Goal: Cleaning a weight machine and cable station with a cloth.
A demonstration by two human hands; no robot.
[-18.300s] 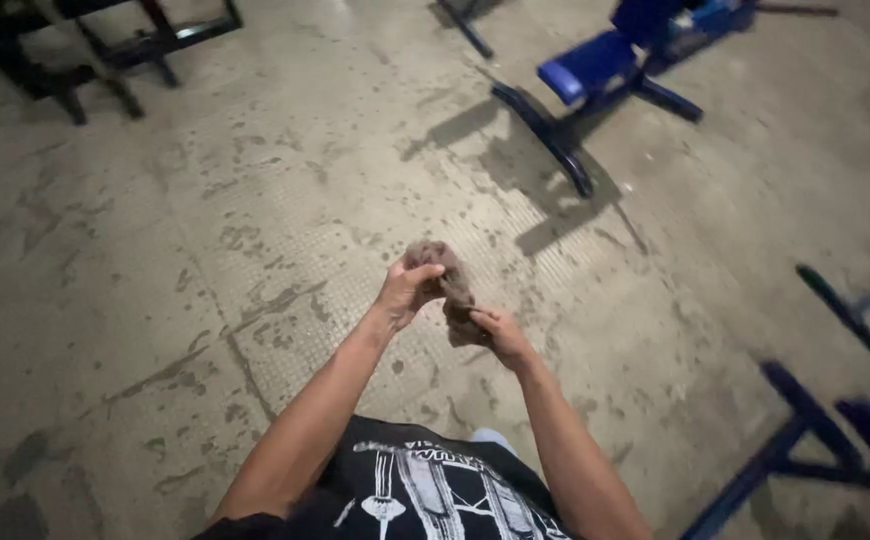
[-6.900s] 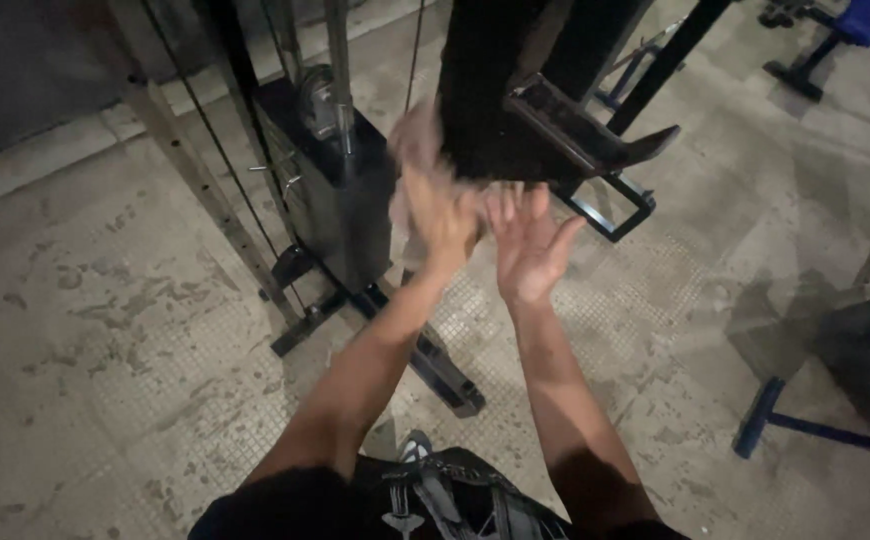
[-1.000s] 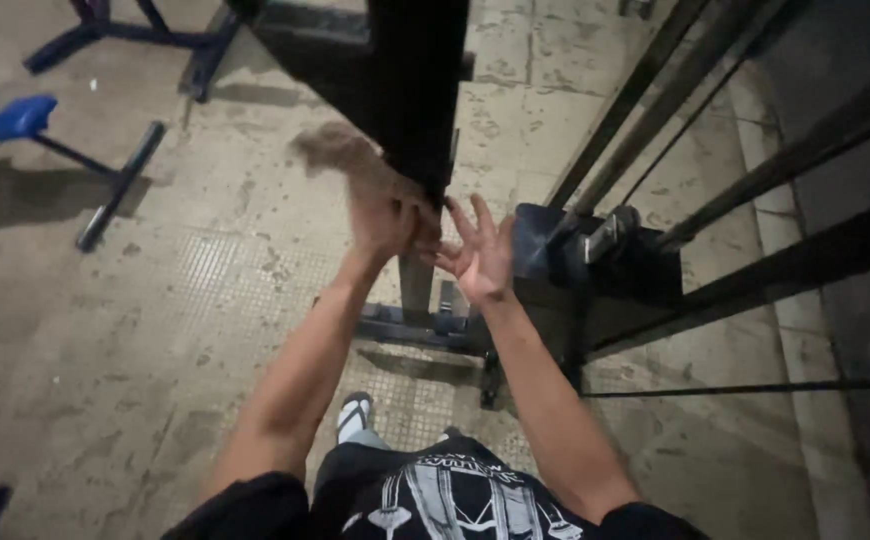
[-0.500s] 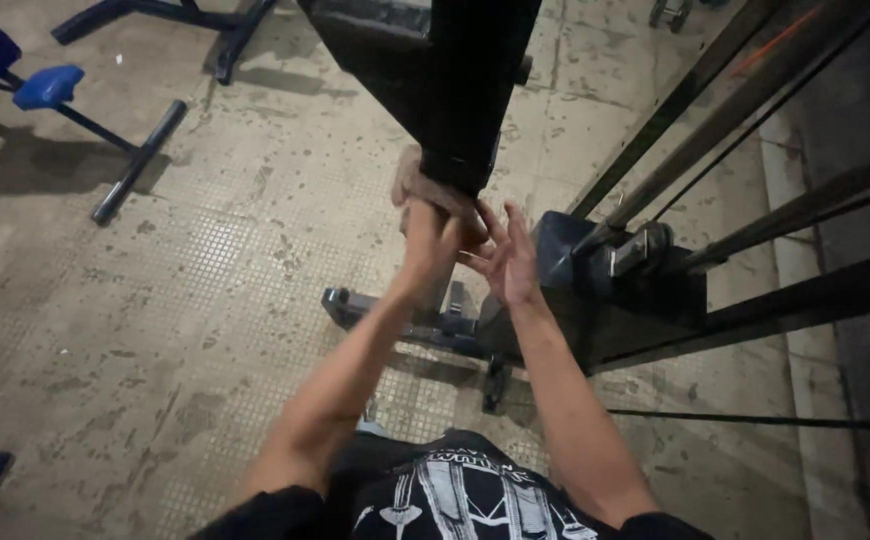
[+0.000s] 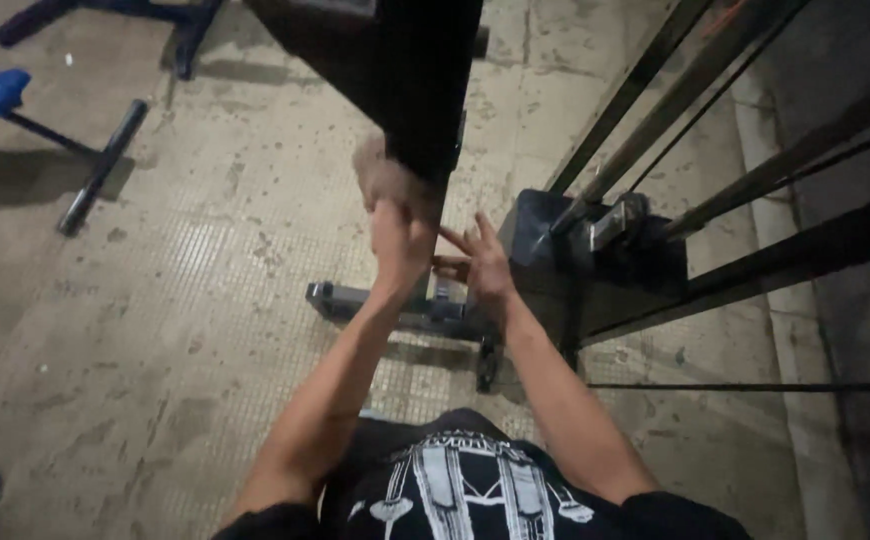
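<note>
My left hand (image 5: pixel 400 240) grips a brownish rag (image 5: pixel 380 178) and presses it against the lower edge of a black padded part (image 5: pixel 405 70) of a gym machine. The rag looks blurred. My right hand (image 5: pixel 480 262) is held beside it with fingers spread, holding nothing, just below the black pad and in front of the machine's upright post.
A black weight stack (image 5: pixel 595 270) with steel guide rods and cables (image 5: pixel 655 90) stands to the right. The machine's base bar (image 5: pixel 355 302) lies on the worn concrete floor (image 5: pixel 155 300). A blue bench frame (image 5: pixel 65 110) sits at the upper left.
My left hand has slid the rag a little to the left and up along the black pad. The right hand stays open beside it. The view has shifted slightly.
</note>
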